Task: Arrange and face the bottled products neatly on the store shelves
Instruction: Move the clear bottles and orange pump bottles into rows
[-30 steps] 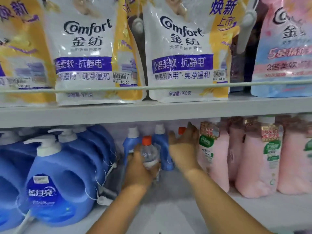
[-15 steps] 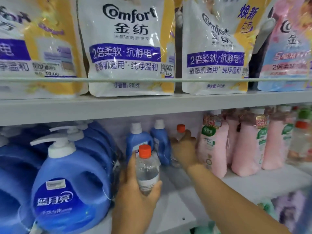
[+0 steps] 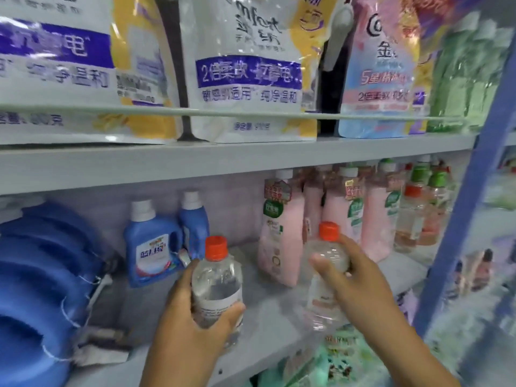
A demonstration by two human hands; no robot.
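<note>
Left hand (image 3: 192, 317) gripped a clear bottle (image 3: 216, 286) with an orange cap, upright, held out over the near edge of the lower shelf (image 3: 173, 308), label partly toward camera. Right hand (image 3: 360, 283) gripped a second clear bottle (image 3: 325, 277), same cap, also about upright, fingers round its shoulder, just in front of the pink bottles (image 3: 282, 233). Both long axes ran vertical.

The open gap lay beyond and between the hands: bare shelf between the small blue bottles (image 3: 152, 241) on the left and the pink row on the right. Left hand looked nearer that gap; either bottle would go forward and down, I'd judge.

Versus half a second before: right hand had come out from the far shelf with its bottle, which had stood back beside the blue ones. Left bottle sat nearer and lower. View had swung right, showing more bottles at far right.
</note>
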